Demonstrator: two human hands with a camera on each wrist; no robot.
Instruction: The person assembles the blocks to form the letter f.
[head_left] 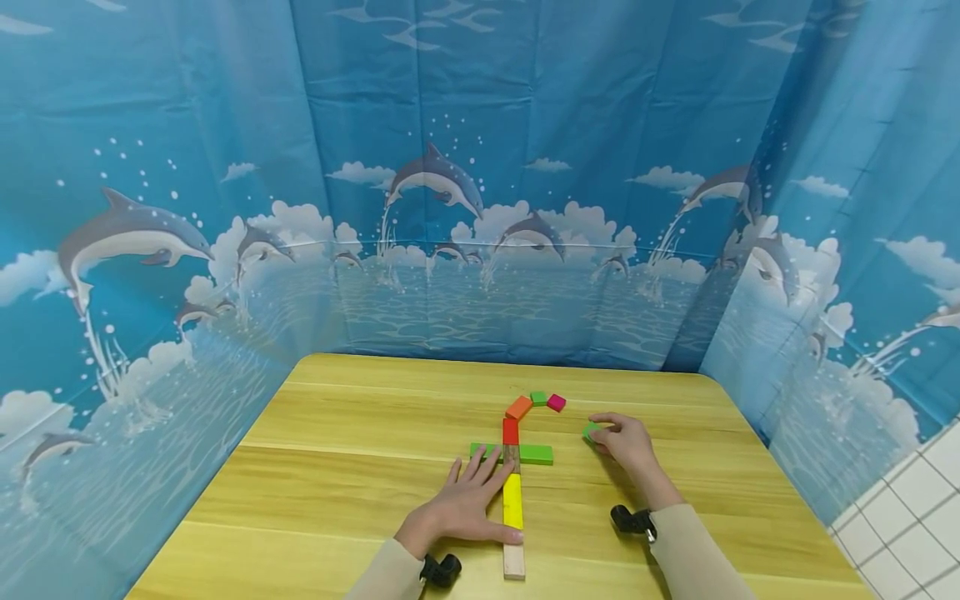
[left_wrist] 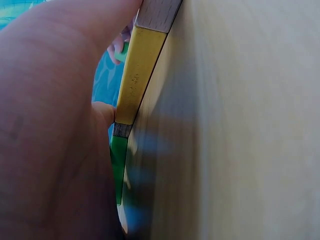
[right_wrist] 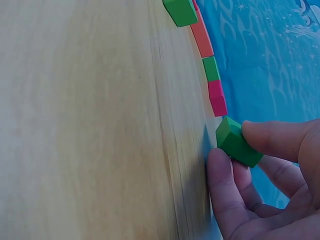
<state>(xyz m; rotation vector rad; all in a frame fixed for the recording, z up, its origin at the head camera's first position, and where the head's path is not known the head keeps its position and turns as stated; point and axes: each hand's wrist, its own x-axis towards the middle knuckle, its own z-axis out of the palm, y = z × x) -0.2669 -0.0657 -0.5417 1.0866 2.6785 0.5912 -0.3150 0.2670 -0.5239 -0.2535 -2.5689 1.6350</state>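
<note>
Between thumb and fingers my right hand (head_left: pixel 626 442) pinches a small green block (right_wrist: pixel 237 142), to the right of a row of blocks. My left hand (head_left: pixel 468 504) lies with spread fingers across the row, touching a yellow block (head_left: pixel 512 500) and partly covering the left green bar (head_left: pixel 480 451). Below the yellow block is a plain wood block (head_left: pixel 513 562); above it a brown block (head_left: pixel 512 457) sits between the left bar and the right green bar (head_left: pixel 536 455). Further up, a red block (head_left: pixel 511 431), orange block (head_left: pixel 518 407), green block (head_left: pixel 538 398) and magenta block (head_left: pixel 556 402) curve rightward.
The blocks lie on a wood-grain table (head_left: pixel 337 467). A blue dolphin curtain (head_left: pixel 480 308) hangs behind the table and along its sides. White wall tiles (head_left: pixel 922 475) show at the lower right. A dark wrist camera (head_left: pixel 630 520) is strapped to the right wrist.
</note>
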